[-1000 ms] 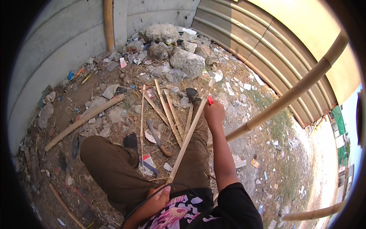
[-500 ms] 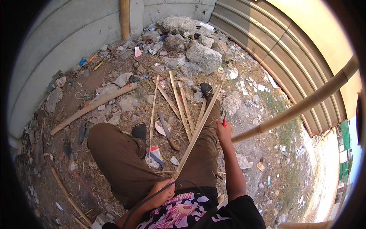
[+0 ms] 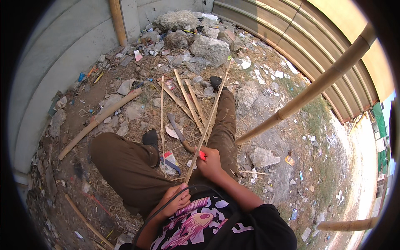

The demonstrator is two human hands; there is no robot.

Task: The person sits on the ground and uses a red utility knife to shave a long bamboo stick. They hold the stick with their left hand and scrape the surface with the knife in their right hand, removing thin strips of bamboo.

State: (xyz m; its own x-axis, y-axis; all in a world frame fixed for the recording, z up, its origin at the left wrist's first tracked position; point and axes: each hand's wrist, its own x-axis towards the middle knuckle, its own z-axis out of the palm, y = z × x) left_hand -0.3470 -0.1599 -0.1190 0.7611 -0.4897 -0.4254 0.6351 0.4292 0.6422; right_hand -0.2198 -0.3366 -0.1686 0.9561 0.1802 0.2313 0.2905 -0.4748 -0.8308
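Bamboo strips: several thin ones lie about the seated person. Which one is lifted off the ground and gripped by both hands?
The long strip running from the left hand past the right hand toward the rocks. The other strips lie loose on the ground between the legs.

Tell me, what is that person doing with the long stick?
A person sits on the littered ground holding a long bamboo strip that slants away over the outstretched leg. The left hand grips its near end by the body. The right hand is closed on the strip farther up, with a small red tool pressed against it. More bamboo strips lie ahead, and a machete rests on the ground between the legs.
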